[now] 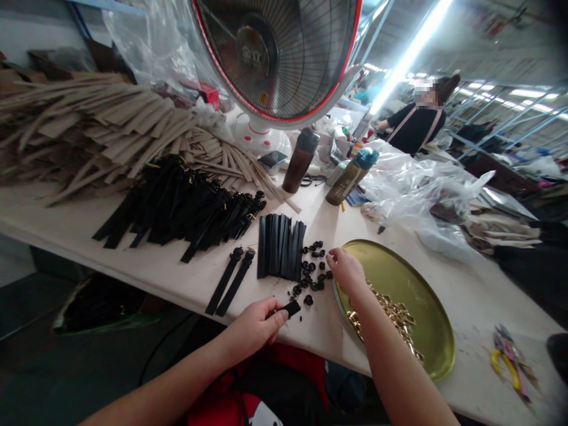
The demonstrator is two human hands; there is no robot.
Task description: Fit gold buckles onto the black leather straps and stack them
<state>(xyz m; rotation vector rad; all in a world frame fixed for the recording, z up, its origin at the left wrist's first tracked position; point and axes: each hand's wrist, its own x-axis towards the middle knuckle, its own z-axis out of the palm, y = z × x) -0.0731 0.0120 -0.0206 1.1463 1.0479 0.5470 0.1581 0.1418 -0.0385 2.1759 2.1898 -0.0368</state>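
My left hand (256, 327) is closed on the end of a black strap (290, 308) at the table's near edge. My right hand (347, 271) reaches over a scatter of small black loops (312, 269), fingertips pinched together at them; whether it holds one I cannot see. Its forearm crosses a round gold tray (415, 284) that holds several gold metal buckles (394, 316). A neat row of black straps (280, 254) lies just beyond the loops. Two straps with fitted ends (231, 281) lie to the left.
A heap of black straps (181, 204) and a big pile of tan strips (93, 127) fill the left of the table. A fan (277, 56), two bottles (300, 160), a phone (272, 158) and plastic bags (426, 192) stand behind. Another person (415, 121) works far right. Scissors (508, 358) lie near right.
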